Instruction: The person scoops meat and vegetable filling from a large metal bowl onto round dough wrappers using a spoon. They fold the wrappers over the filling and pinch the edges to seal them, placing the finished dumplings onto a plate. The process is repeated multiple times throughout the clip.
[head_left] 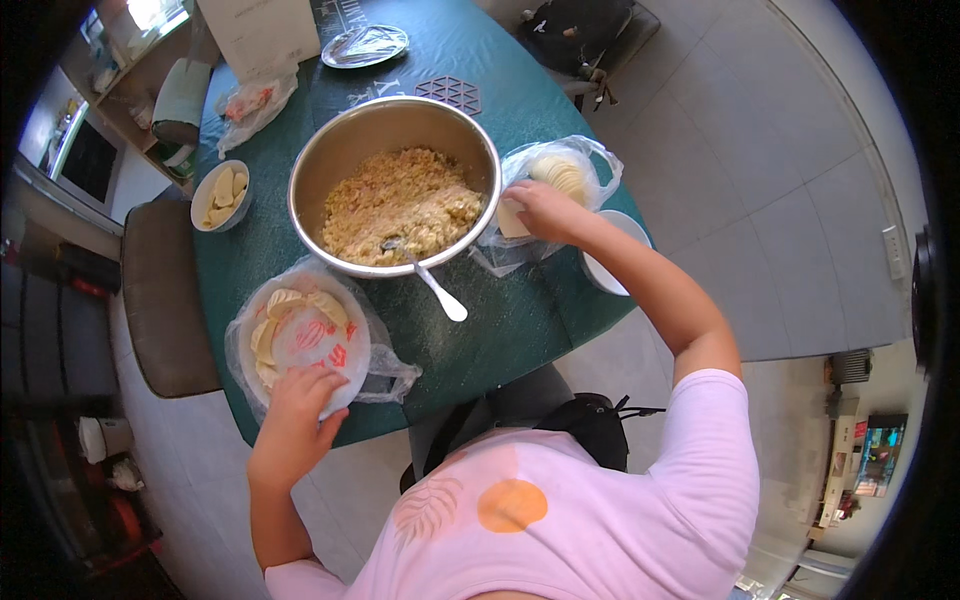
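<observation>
My left hand (300,408) rests over the near rim of a plate (330,365) covered with a clear plastic bag. Its fingers are stretched out and its thumb stands apart. Several folded dumplings (285,303) lie in a curve along the plate's left and far sides. To the right, my right hand (545,210) reaches to an open plastic bag of round dumpling wrappers (560,174), with its fingertips closed on the edge of a pale wrapper (512,222). Between my hands stands a large metal bowl (310,165) of minced filling (390,205); a spoon (440,292) leans over its near rim.
A white bowl (623,232) sits partly under my right forearm at the table's right edge. At the left is a small bowl with pale pieces (226,195). Farther back are a wrapped plate (365,46), a trivet (448,94), a plastic bag (258,105) and a box (262,35).
</observation>
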